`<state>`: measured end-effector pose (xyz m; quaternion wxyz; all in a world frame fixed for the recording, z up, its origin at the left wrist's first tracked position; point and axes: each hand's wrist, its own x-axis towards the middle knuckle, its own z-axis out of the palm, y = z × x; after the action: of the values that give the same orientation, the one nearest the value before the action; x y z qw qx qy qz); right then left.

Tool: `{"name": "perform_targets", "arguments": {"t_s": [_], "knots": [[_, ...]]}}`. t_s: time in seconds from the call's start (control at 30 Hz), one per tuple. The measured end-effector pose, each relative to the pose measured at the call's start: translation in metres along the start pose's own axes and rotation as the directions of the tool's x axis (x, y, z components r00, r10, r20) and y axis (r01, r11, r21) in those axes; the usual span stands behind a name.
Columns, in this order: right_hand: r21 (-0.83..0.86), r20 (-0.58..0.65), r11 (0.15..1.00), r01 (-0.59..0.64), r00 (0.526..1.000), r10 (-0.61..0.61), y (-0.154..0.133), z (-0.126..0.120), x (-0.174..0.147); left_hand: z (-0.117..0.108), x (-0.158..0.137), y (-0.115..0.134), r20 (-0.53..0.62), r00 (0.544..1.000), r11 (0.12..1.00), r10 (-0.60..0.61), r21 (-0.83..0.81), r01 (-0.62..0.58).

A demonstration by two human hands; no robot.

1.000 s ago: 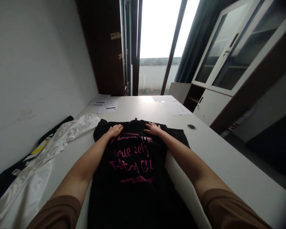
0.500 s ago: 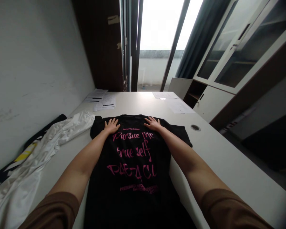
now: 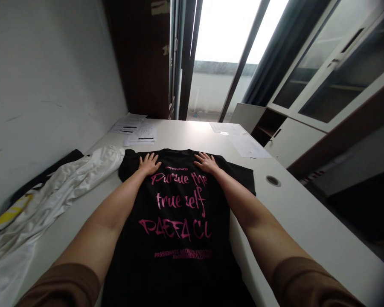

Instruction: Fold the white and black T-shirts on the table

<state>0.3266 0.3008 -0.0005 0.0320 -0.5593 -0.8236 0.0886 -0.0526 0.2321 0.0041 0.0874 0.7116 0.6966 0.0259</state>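
A black T-shirt (image 3: 182, 213) with pink lettering lies spread on the white table, its collar at the far end and its hem toward me. My left hand (image 3: 149, 164) rests flat on its upper left, near the shoulder, with the fingers spread. On the upper right, my right hand (image 3: 206, 162) presses flat in the same way, fingers apart. Neither hand grips the cloth. The sleeves reach out to both sides, and my forearms cover part of the shirt's edges. The lower hem runs out of view at the bottom.
White crumpled cloth (image 3: 80, 183) and a dark garment with a yellow patch (image 3: 14, 209) lie along the left wall. Papers (image 3: 141, 134) sit at the far left of the table (image 3: 307, 226), more sheets (image 3: 248, 145) at the far right. A cable hole (image 3: 273, 181) is right of the shirt.
The shirt lies smoother, with its lettering more fully readable. Both hands stay flat near the shoulders. The view has shifted slightly.
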Motion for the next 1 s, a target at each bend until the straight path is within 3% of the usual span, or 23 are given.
{"name": "perform_targets", "arguments": {"t_s": [0.3,0.43,0.53,0.63,0.77,0.9,1.0], "knots": [[0.007,-0.117,0.998,0.069,0.991,-0.068,0.008,-0.002,0.030,-0.006,0.028,-0.012,-0.023,1.000,1.000,0.020,0.011,-0.019],[0.016,-0.245,0.993,0.120,0.963,-0.112,0.006,-0.012,0.008,-0.013,0.022,-0.009,-0.048,0.999,1.000,0.018,0.002,-0.018],[0.030,-0.334,0.993,0.118,0.937,-0.101,0.018,-0.023,-0.029,-0.017,-0.002,0.015,-0.134,0.990,0.999,0.041,-0.026,-0.045],[0.069,-0.468,0.998,0.000,0.883,0.032,0.036,-0.028,-0.084,-0.020,-0.053,0.063,-0.240,0.941,0.965,0.239,-0.048,-0.257],[0.162,-0.639,0.977,-0.136,0.740,0.209,0.039,-0.027,-0.160,-0.020,-0.166,0.144,-0.271,0.784,0.805,0.558,-0.052,-0.591],[0.161,-0.582,0.977,-0.136,0.787,0.206,0.019,-0.023,-0.203,-0.017,-0.280,0.207,-0.134,0.680,0.684,0.721,-0.023,-0.729],[0.155,-0.477,0.958,-0.240,0.831,0.285,0.002,-0.024,-0.211,-0.020,-0.333,0.230,-0.080,0.694,0.690,0.715,-0.075,-0.720]]}}
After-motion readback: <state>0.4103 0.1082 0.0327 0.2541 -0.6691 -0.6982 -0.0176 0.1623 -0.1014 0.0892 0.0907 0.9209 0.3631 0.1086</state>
